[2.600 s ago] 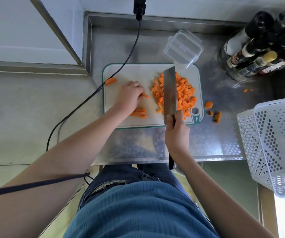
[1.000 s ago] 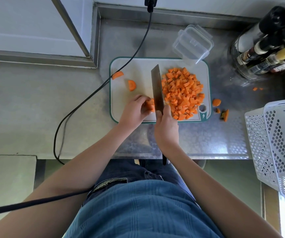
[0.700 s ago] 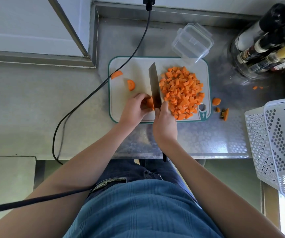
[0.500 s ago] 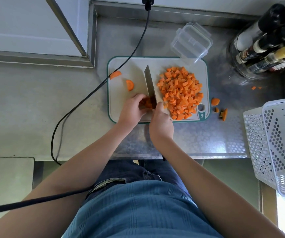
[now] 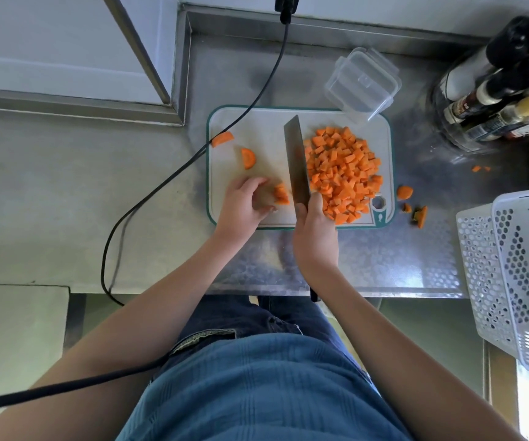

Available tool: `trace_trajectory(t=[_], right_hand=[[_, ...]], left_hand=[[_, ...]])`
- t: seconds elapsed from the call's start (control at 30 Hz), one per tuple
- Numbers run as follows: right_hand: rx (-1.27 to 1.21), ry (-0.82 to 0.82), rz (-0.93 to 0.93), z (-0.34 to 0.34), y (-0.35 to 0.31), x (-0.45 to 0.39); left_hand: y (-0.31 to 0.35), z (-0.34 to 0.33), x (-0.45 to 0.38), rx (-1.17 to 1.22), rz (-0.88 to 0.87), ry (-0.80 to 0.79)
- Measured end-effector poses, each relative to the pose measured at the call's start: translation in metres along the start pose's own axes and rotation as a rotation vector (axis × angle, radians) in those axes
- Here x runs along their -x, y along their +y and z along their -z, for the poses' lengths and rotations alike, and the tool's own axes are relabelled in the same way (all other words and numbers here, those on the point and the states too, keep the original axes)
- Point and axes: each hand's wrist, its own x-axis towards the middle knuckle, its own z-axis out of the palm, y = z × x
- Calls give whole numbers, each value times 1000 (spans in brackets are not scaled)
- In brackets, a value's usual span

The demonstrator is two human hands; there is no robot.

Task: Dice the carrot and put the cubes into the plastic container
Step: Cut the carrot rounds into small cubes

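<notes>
A pile of diced carrot cubes [image 5: 342, 173] covers the right half of the white cutting board [image 5: 257, 128]. My right hand [image 5: 315, 230] grips the cleaver [image 5: 296, 160], whose blade stands along the pile's left edge. A few freshly cut carrot pieces [image 5: 280, 195] lie just left of the blade. My left hand [image 5: 244, 205] rests on the board beside them, fingers loosely curled, holding nothing. Two carrot slices [image 5: 248, 158] lie further left on the board. The clear plastic container [image 5: 363, 82] sits empty behind the board's far right corner.
Carrot scraps [image 5: 404, 192] lie on the steel counter right of the board. Bottles [image 5: 505, 90] stand at the back right, and white perforated baskets [image 5: 511, 265] sit at the right edge. A black cable [image 5: 193, 154] crosses the counter and the board's far left corner.
My left hand has let go of the carrot pieces and drawn back to the left, uncovering them. The cleaver has shifted right, against the pile of cubes.
</notes>
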Motion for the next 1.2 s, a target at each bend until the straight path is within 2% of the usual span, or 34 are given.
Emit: trace_trajectory(t=[0.43,0.77,0.87,0.93,1.03,1.2], right_hand=[[76,-54,9,-11,-7,-5],[230,-106,18,-17,-3,-15],[203,-71,22,-6,2,-20],[102,-21,-6,4,6,-21],[-37,20,49,13,7,-15],[-59,-86,75,6,5,-4]], left_hand=[[9,-6,-4,12,-4,49],[3,-12,-6,-4,-14,64],[5,-14,-9,14,-14,81],[9,-17,-12,41,-1,69],[20,-19,-18,127,40,61],[14,-6,-6,206,99,262]])
